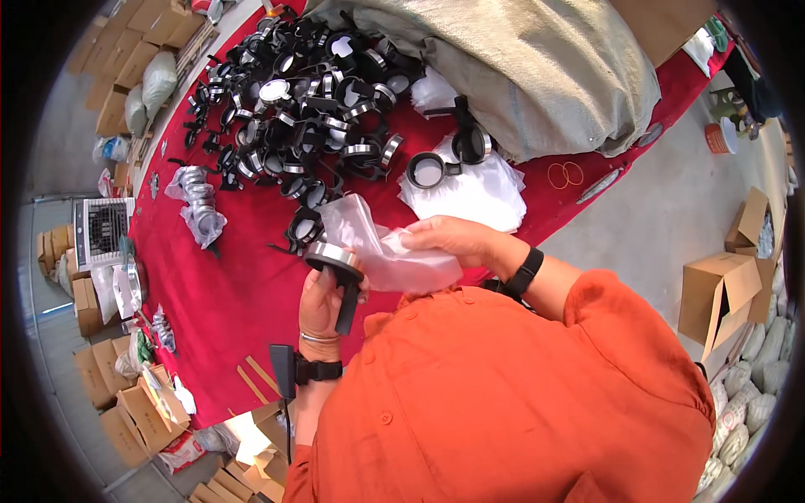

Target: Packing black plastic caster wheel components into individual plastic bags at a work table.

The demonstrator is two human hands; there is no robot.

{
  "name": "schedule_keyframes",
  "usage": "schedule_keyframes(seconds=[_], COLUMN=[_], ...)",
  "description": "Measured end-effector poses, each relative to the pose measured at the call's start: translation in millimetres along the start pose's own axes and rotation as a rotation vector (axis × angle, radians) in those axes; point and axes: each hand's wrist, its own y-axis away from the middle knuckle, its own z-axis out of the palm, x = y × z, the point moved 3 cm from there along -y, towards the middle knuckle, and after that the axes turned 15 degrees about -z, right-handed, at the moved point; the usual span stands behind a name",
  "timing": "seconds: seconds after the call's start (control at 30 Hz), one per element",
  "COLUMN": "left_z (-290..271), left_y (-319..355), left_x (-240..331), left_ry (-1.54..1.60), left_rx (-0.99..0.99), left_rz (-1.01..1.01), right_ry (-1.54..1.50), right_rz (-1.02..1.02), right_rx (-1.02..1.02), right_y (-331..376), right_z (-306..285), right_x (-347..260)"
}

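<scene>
My left hand is closed around the black handle of a round magnifier, held above the near edge of the red bench. Its long axis runs nearly upright in the view: handle toward my chest, silver-rimmed head away from me, toward the pile of black magnifiers. My right hand has its fingers pinched on a clear plastic bag, whose open end touches the head. A stack of clear bags lies just beyond.
</scene>
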Motion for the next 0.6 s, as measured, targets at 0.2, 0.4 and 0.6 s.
schedule_keyframes(seconds=[0.2,0.4,0.6], left_z=[-14.0,-35.6,8.7], left_y=[6.8,10.7,8.1], left_x=[4.4,4.3,27.3], left_ry=[0.046,0.003,0.018], left_rx=[0.181,0.439,0.183], left_rz=[0.015,0.08,0.118], right_ry=[0.227,0.368,0.443], right_rz=[-0.426,-0.542,-0.644], right_rx=[0.211,0.193,0.185], right_y=[-23.9,-40.2,-51.4], right_z=[-12.0,-7.2,12.2], right_x=[-15.6,-21.5,-24.9])
